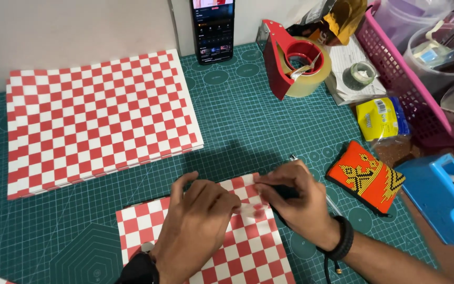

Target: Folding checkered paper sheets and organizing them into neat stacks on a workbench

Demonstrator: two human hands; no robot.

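Just one view here, head-mounted, looking steeply down and forward over the tabletop (pixel 248 126). Pretty close in: left hand (pixel 195 229) and right hand (pixel 295 197) sitting low in the frame, wall and propped-up phone (pixel 213 29) along the top edge. No second view to overlap with.

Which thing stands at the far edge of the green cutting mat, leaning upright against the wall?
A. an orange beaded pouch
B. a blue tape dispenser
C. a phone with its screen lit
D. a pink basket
C: the phone stands upright against the wall beyond the green cutting mat, its screen lit, while the other three things lie off to the right side.
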